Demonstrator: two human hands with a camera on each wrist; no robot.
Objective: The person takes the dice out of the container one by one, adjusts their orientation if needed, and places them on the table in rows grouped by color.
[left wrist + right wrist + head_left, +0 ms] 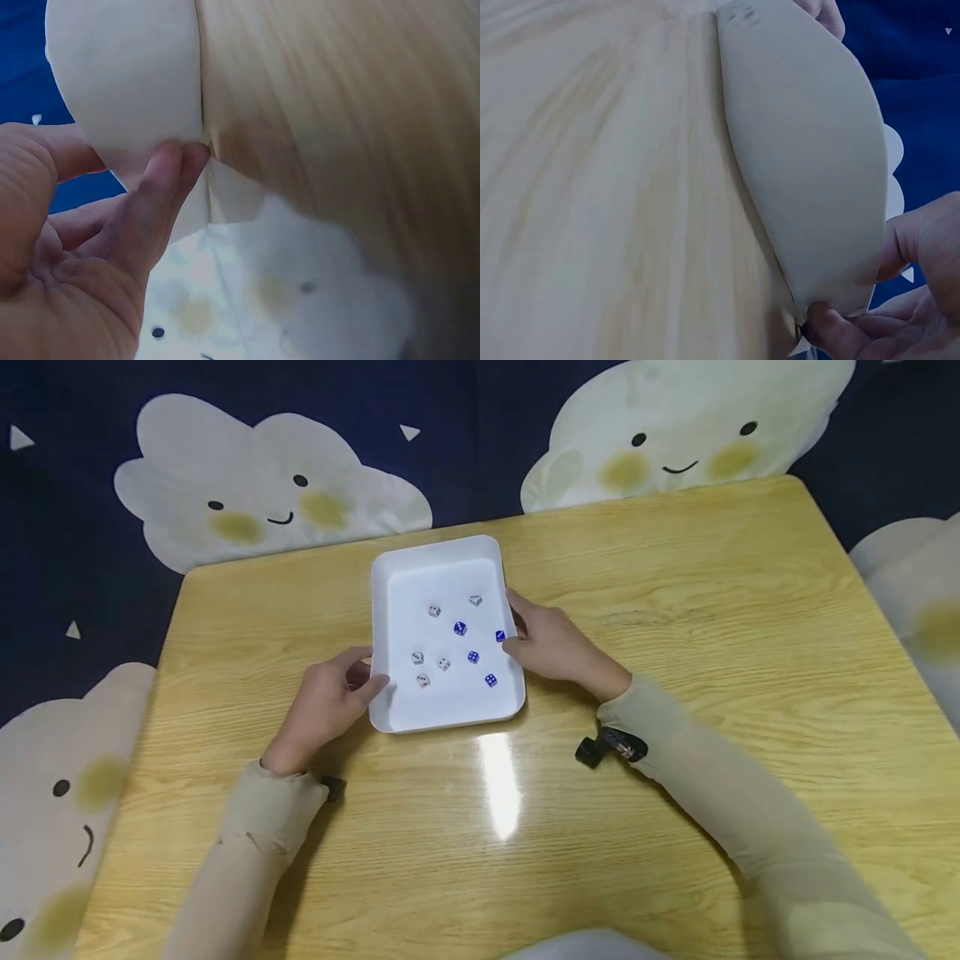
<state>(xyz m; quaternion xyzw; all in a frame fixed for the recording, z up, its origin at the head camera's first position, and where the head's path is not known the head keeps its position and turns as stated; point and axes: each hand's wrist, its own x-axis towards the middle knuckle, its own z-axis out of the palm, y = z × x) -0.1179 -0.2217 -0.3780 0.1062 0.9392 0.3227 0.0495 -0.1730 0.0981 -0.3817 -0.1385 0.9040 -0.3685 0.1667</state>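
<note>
A white rectangular tray (450,710) is held at both long sides. My left hand (326,702) grips its left wall, thumb over the rim and fingers outside. On the right wall, my right hand (555,643) pinches the rim the same way. Several white dice (443,664) and several blue dice (473,657) lie spread inside; one blue die (500,636) sits by the right thumb. In the left wrist view, fingertips (169,161) press at the lower edge of the tray's outer wall (135,67). The right wrist view shows the opposite wall (802,150) with fingers (829,326) at its bottom edge.
The tray stands towards the far edge of a wooden table (712,635). Behind it hangs a dark blue cloth with cloud faces (277,485). Small black devices (592,752) sit at the wrists. A pale rounded shape (585,945) shows at the near edge.
</note>
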